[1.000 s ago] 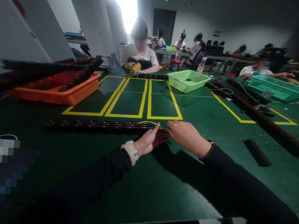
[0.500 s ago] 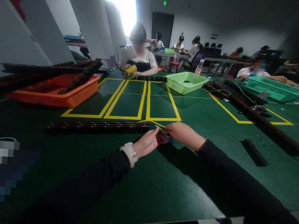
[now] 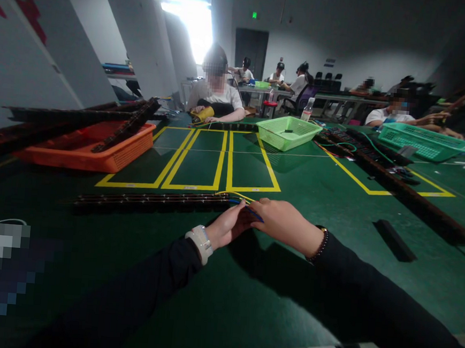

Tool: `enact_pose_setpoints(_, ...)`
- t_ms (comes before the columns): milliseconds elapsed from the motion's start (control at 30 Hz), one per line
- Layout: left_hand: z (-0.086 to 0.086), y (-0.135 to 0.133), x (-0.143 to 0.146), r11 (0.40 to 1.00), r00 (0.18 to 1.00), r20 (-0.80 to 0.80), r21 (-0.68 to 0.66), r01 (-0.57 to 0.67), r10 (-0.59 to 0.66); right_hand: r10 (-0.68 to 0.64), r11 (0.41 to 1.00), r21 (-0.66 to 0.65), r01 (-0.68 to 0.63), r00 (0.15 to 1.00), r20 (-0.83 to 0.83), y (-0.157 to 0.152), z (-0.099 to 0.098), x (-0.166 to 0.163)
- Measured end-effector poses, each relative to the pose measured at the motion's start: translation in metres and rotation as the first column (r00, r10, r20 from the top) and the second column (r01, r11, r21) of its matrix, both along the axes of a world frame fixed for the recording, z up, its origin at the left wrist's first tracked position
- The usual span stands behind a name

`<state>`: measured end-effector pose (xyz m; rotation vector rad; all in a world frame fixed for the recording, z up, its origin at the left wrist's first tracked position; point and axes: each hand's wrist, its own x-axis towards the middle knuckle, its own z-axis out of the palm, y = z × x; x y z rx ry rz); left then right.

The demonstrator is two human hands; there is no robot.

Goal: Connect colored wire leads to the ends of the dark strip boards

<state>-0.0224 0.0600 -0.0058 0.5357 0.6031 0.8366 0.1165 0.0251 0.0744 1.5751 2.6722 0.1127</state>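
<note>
the long dark strip lies flat on the green table. at its right end the left hand and right hand meet, touching, both pinched closed on the wires, blue and yellow. an orange basket sits well off to the left.

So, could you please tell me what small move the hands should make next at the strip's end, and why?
Probably steady the strip end with the left hand and ease the blue wire straight with the right hand. Both hands meet at the strip's right end, the blue wire shows between them, and a yellow wire loops loose behind; which hand grips is unclear.
</note>
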Motion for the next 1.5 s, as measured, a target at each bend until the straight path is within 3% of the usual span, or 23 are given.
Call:
enact_pose_setpoints(133,0.002,-0.002,-0.001,1.0,1.0,-0.026,0.018,0.015,-0.015,-0.025,1.0,0.001,0.025,0.998,0.064,0.003,-0.003,0.002)
enact_pose_setpoints(300,0.001,-0.003,-0.002,0.993,0.996,-0.023,0.077,0.093,-0.092,-0.006,1.0,0.015,0.006,1.0,0.001,0.02,-0.003,0.013)
enact_pose_setpoints(500,0.001,-0.006,-0.001,0.981,0.99,-0.039,0.134,0.141,-0.137,0.123,0.967,-0.217,-0.13,0.991,-0.046,0.042,-0.021,0.024)
enact_pose_setpoints(567,0.002,-0.006,-0.001,0.978,0.988,-0.073,0.147,0.147,-0.137,0.122,0.961,-0.239,-0.138,0.989,-0.08,0.046,-0.023,0.028)
enact_pose_setpoints(667,0.003,-0.007,-0.001,0.971,0.985,-0.101,0.181,0.158,-0.142,0.069,0.987,-0.124,-0.099,0.972,-0.225,0.052,-0.025,0.034)
enact_pose_setpoints(767,0.003,-0.007,-0.001,0.965,0.983,-0.107,0.203,0.169,-0.149,0.045,0.999,0.011,-0.045,0.884,-0.465,0.06,-0.039,0.034)
enact_pose_setpoints(867,0.004,-0.007,0.0,0.964,0.981,-0.128,0.206,0.171,-0.146,0.055,0.996,-0.026,-0.091,0.787,-0.615,0.069,-0.063,0.028)
enact_pose_setpoints(933,0.005,-0.008,0.0,0.96,0.977,-0.144,0.21,0.187,-0.159,0.022,0.989,-0.1,-0.111,0.769,-0.639,0.074,-0.076,0.023)
enact_pose_setpoints(1033,0.007,-0.008,-0.001,0.95,0.969,-0.158,0.22,0.22,-0.188,-0.028,0.974,-0.194,-0.119,0.782,-0.623,0.076,-0.081,0.019)
enact_pose_setpoints(1100,0.008,-0.008,-0.001,0.95,0.969,-0.155,0.217,0.224,-0.193,-0.032,0.977,-0.187,-0.103,0.795,-0.606,0.074,-0.076,0.017)
enact_pose_setpoints(1267,0.006,-0.006,-0.001,0.968,0.975,-0.11,0.144,0.206,-0.191,0.021,1.0,0.012,-0.017,0.86,-0.51,0.064,-0.06,0.012)
enact_pose_setpoints(1500,0.002,-0.004,0.002,0.993,0.994,0.034,0.069,0.1,-0.103,0.103,0.983,0.169,-0.069,0.974,-0.203,0.05,-0.048,0.005)
